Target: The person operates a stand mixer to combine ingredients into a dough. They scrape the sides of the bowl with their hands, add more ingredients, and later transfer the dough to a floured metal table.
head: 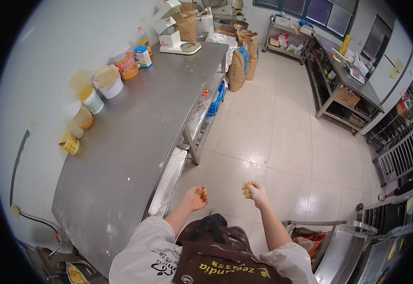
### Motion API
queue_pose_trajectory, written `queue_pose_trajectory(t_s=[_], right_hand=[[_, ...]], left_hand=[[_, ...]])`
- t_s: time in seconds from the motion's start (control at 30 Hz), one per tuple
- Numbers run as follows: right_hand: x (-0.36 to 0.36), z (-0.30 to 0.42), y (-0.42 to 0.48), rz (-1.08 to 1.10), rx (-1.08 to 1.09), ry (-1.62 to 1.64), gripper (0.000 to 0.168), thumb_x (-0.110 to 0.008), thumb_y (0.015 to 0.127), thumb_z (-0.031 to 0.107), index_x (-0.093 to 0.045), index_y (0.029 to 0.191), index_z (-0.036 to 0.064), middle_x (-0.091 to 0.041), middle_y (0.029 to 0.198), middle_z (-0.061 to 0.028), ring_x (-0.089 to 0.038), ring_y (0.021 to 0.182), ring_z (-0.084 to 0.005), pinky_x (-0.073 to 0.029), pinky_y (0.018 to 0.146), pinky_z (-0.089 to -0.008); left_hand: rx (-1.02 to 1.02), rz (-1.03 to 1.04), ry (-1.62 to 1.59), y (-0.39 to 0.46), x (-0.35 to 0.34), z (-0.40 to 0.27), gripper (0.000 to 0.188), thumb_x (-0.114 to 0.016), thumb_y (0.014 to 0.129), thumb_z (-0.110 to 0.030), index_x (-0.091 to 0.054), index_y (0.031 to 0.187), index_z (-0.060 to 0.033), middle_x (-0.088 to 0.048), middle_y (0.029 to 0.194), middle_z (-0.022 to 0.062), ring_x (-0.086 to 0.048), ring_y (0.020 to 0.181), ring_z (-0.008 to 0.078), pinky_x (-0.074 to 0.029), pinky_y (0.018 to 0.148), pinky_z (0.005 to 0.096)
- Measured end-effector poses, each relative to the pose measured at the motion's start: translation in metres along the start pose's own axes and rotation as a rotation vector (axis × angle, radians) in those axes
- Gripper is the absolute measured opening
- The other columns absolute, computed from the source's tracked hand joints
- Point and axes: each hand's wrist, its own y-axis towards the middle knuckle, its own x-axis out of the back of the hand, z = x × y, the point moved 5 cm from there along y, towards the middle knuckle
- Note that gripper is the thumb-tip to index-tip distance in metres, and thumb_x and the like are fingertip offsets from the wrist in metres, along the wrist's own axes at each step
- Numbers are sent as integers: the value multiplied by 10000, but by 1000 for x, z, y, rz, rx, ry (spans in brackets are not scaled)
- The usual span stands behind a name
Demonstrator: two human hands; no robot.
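Observation:
Both hands are held out over the tiled floor, a little apart, to the right of a long metal worktable (pixel 135 117). My left hand (pixel 198 198) has curled fingers, with brownish, dough-like residue on the palm and fingers. My right hand (pixel 253 192) is partly closed, its fingers coated with similar brown matter; whether it grips a lump or is only smeared cannot be told. Neither hand touches the table. A brown apron (pixel 224 264) and white sleeves show below. Flour-like white smears lie on the table's near end.
Tubs, an orange-labelled bucket (pixel 127 66) and a bottle (pixel 144 41) line the wall. A white scale (pixel 180 44) stands at the table's far end. Paper sacks (pixel 239 67) are beyond. At right are a shelved bench (pixel 355 83), tray racks (pixel 401 149) and a person's arm (pixel 389 195).

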Motion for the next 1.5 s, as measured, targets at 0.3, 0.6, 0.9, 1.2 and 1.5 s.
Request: queue_pose_trajectory(t_s=[0.3, 0.6, 0.9, 1.2, 1.5], right_hand=[[-29, 123, 234, 266, -189, -137, 185, -575, 826, 243, -547, 917, 84, -590, 765, -25, -544, 609, -105, -436, 543, -236], [-128, 120, 479, 541, -580, -104, 223, -607, 777, 326, -547, 861, 128, -542, 718, -17, -503, 623, -127, -429, 571, -282], [-260, 53, 605, 458, -629, -125, 241, -560, 791, 383, -517, 834, 150, -461, 649, -12, -464, 528, -146, -373, 421, -298], [-284, 30, 612, 489, -667, 30, 195, -496, 838, 339, -520, 856, 147, -521, 679, -24, -494, 518, -147, -393, 395, -277], [-275, 29, 620, 521, -557, -79, 182, -547, 827, 331, -507, 933, 188, -541, 869, 15, -504, 827, -136, -428, 671, -374]], left_hand=[[-156, -107, -116, 97, -95, -86, 151, -507, 830, -180, -581, 899, -67, -544, 724, 18, -525, 660, 164, -450, 629, 309], [-522, -263, -805, 161, -90, -80, 108, -505, 808, -145, -590, 824, -80, -546, 649, 23, -525, 599, 168, -458, 603, 325], [-593, -571, -1101, 175, -106, -11, 148, -448, 803, -133, -543, 897, -69, -532, 686, 30, -526, 624, 185, -444, 630, 342], [-667, -508, -1193, 185, -93, 8, 158, -435, 815, -154, -555, 872, -69, -535, 661, 24, -530, 635, 180, -440, 638, 335], [-618, -549, -1087, 182, -95, -14, 154, -455, 814, -154, -577, 854, -70, -565, 679, 25, -547, 652, 189, -462, 656, 343]])
